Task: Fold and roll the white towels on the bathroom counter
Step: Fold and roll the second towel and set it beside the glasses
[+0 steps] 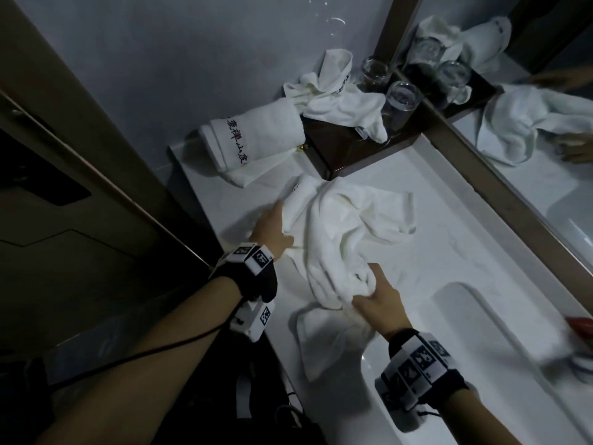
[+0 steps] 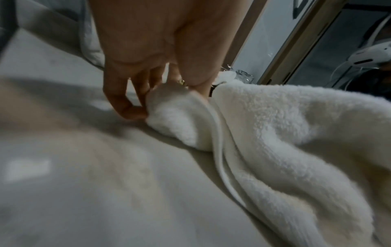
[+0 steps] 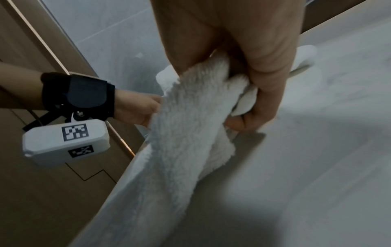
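Observation:
A crumpled white towel [image 1: 346, 232] lies across the white counter [image 1: 449, 252] in the head view. My left hand [image 1: 272, 226] pinches its far left corner [image 2: 169, 108] between thumb and fingers. My right hand [image 1: 378, 297] grips a bunched fold of the same towel [image 3: 190, 117] near the front edge, fingers curled round it. A rolled white towel [image 1: 253, 142] with dark lettering lies at the back left. Another loose white towel [image 1: 340, 94] is heaped on a dark wooden tray [image 1: 337, 146].
Two clear glasses [image 1: 401, 97] stand upside down on the tray by the mirror [image 1: 545, 123]. A sink basin [image 1: 481, 364] takes up the right front of the counter, with a red-topped item [image 1: 580, 326] at its right edge. A brown door frame [image 1: 96, 155] stands to the left.

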Demonstrator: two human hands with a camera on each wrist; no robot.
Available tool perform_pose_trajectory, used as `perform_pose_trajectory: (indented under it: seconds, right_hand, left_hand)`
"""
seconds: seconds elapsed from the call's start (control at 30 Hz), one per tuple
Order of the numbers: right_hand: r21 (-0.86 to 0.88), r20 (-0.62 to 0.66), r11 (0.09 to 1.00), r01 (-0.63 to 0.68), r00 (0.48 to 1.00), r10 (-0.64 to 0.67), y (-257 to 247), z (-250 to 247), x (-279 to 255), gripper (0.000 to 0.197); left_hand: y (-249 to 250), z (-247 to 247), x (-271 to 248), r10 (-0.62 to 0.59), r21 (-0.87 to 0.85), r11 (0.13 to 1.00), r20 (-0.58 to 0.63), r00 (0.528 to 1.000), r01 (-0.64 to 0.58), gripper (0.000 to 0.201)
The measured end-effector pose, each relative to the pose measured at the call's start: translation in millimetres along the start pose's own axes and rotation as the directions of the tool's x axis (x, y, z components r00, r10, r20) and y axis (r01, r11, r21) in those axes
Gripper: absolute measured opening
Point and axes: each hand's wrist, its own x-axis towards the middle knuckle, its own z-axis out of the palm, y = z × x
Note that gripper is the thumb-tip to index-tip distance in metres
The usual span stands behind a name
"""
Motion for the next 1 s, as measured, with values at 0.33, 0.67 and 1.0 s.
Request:
perform_pose_trajectory:
  seconds: [0.33,0.67,1.0]
  right_hand:
    - [0.102,0.056,0.993,-0.064,0.997,0.058,-10.4,-10.5,9.8,0.037]
    - [0.519,0.324,0.829,-0.209,0.945,0.036,-41.1,12.1,5.0,0.029]
    - [0.507,0.375,0.84,-0.191,0.927,-0.016,-60.8,27.1,-17.1,0.103]
  left_hand:
    - [20.0,-75.1,37.3,0.19,-0.207,0.943,-0.306,0.933,-0.26,0.04]
    - [-23.6,-40.6,-5.9,-0.126,-0.39,0.919,-0.157,0.979,0.056,0.053]
    - [-11.1,16.1,-104.2,-0.05,-0.583,0.784,0.284,0.958,0.214,0.044]
